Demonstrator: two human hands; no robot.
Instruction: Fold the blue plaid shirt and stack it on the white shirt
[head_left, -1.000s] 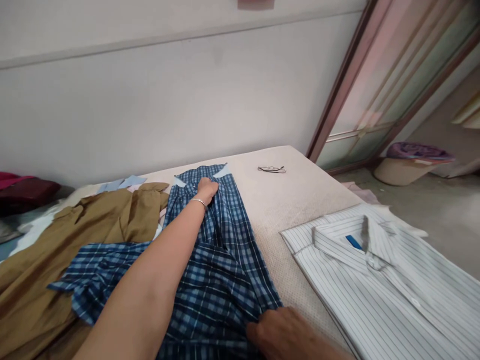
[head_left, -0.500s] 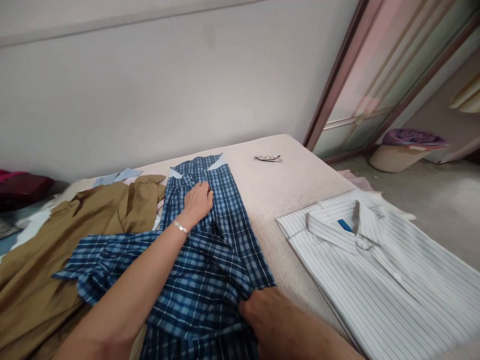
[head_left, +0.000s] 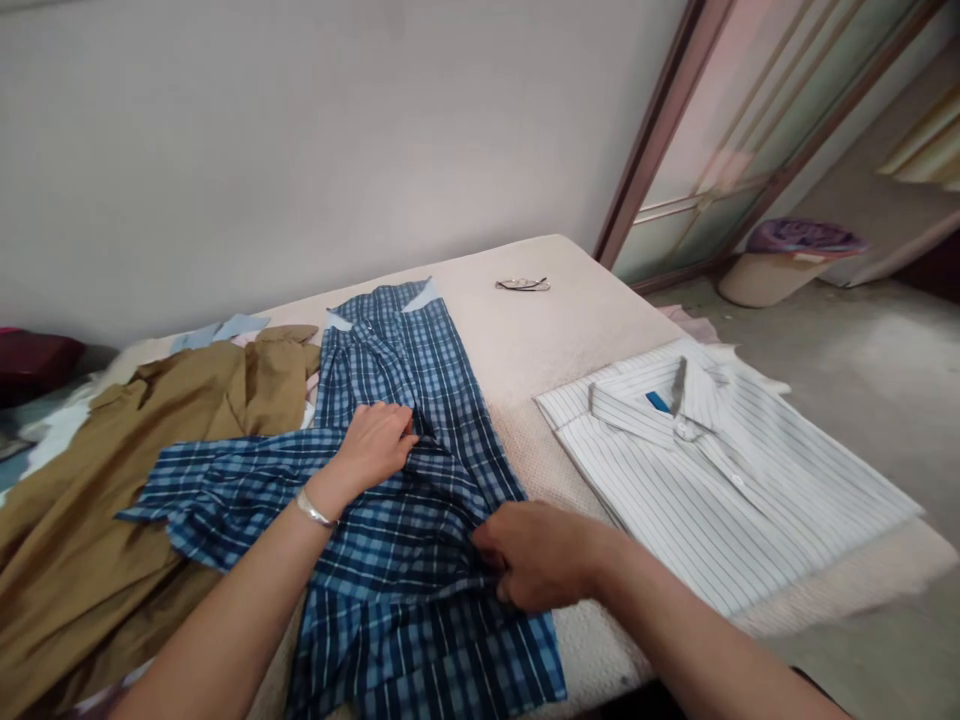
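Two hands (head_left: 457, 505) — both on blue plaid shirt (head_left: 420, 420)

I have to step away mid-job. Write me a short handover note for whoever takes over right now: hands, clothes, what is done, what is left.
Left hand: pressed on the middle of the blue plaid shirt, fingers bunching a fold.
Right hand: pinching the plaid shirt's right edge, closed on the cloth.
Plaid shirt lies on the bed, collar toward the wall, one sleeve spread left over the brown garment.
Done: the white striped shirt lies folded on the right.
Left: the plaid shirt is not folded; the brown garment lies loose. Glasses lie near the far edge.
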